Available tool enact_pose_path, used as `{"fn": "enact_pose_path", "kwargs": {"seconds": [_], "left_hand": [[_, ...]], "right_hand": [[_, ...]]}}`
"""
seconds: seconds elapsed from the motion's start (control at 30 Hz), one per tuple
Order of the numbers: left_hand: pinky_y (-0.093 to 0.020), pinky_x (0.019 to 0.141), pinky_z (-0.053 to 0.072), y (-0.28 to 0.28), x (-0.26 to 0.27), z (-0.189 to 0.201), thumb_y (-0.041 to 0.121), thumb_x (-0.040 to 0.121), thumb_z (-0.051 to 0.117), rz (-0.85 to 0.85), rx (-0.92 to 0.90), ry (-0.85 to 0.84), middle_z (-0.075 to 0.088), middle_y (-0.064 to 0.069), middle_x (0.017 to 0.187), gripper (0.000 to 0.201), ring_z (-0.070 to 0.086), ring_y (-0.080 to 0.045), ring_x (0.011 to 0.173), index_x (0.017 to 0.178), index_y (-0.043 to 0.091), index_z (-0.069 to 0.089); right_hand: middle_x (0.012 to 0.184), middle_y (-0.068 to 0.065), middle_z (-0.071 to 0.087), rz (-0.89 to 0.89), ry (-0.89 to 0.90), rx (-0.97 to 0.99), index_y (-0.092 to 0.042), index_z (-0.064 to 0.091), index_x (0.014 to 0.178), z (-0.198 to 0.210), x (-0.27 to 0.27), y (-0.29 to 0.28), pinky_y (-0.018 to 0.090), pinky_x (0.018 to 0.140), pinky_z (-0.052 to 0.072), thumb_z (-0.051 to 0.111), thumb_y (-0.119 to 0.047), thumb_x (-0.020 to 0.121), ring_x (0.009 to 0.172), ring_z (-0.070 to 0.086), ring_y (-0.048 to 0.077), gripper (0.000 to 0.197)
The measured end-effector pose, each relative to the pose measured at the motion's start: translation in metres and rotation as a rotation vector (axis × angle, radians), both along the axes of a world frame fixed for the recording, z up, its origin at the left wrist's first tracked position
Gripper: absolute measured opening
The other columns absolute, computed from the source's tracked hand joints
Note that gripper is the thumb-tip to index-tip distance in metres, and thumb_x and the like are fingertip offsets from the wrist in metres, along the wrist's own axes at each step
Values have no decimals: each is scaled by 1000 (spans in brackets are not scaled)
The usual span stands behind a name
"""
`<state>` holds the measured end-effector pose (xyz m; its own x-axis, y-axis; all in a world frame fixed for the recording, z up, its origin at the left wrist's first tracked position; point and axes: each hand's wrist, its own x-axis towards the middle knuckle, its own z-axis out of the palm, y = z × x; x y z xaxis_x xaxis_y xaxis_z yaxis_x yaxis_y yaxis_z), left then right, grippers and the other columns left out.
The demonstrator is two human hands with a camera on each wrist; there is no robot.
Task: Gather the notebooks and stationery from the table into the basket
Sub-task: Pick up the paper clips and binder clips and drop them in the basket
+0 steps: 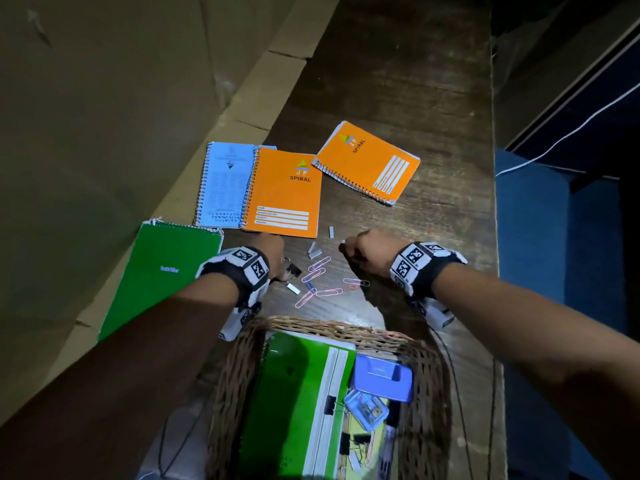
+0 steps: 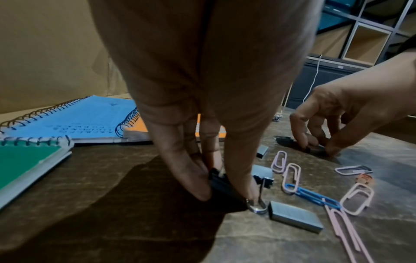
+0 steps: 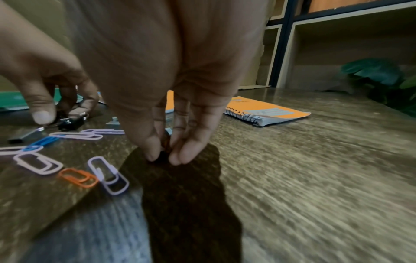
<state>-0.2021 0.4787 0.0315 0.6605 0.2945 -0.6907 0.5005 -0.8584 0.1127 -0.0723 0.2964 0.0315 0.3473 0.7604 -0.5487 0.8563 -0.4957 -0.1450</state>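
Observation:
My left hand (image 1: 281, 268) pinches a black binder clip (image 2: 219, 183) that sits on the wooden table (image 1: 433, 220). A little to its right, my right hand (image 3: 163, 157) pinches a small dark grey block (image 2: 316, 150) on the table top. Between the hands lie several pink, blue and orange paper clips (image 1: 320, 278) and grey staple strips (image 1: 314, 250). Further back lie a green notebook (image 1: 166, 271), a blue one (image 1: 225, 185) and two orange ones (image 1: 285, 195) (image 1: 369, 162). The wicker basket (image 1: 311, 323) stands nearest me, holding a green notebook (image 1: 298, 393), a purple box and small clips.
Cardboard sheets (image 1: 104, 116) line the table's left side. The table's right edge (image 1: 493, 168) drops off beside a blue surface with a white cable. Shelving and a green plant (image 3: 378, 76) stand beyond the far end.

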Motion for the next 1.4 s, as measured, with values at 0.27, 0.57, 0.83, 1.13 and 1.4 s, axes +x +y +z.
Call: {"fn": "enact_pose_path", "kwargs": {"seconds": [0.27, 0.57, 0.83, 1.13, 1.4], "left_hand": [[-22, 59, 41, -12, -14, 42, 6, 83, 64, 74, -93, -243, 67, -2, 77, 10, 66, -15, 77, 74, 7, 62], [-20, 55, 45, -152, -106, 58, 16, 67, 60, 256, -660, -335, 68, -6, 63, 7, 57, -10, 54, 63, 21, 61], [-15, 73, 40, -195, -156, 21, 10, 88, 57, 116, -594, -248, 72, -17, 101, 18, 66, -25, 95, 99, 1, 69], [-12, 71, 42, -103, -122, 61, 13, 87, 58, 303, -248, -651, 76, -2, 94, 22, 67, -16, 79, 104, 18, 71], [-29, 76, 44, 14, -26, 48, 27, 83, 67, -30, -52, -284, 65, -1, 91, 17, 61, -20, 91, 96, 16, 66]], "right_hand": [[93, 15, 67, -7, -43, -12, -9, 62, 95, 3, -5, 1, 36, 65, 51, 59, -17, 80, 80, 63, 34, 17], [91, 15, 69, -26, -31, 32, -13, 65, 96, 14, -11, -4, 36, 65, 52, 65, -25, 77, 82, 65, 36, 22], [75, 1, 62, -229, 165, 201, -15, 69, 85, 48, -14, -30, 22, 63, 37, 68, -8, 73, 72, 56, 20, 15], [84, 0, 72, -67, 394, 139, -19, 69, 94, 79, -116, -94, 21, 70, 47, 60, -7, 72, 71, 60, 13, 27], [96, 2, 68, 148, 389, 2, -24, 64, 93, 68, -162, -118, 34, 79, 49, 51, -16, 78, 89, 64, 27, 22]]}}
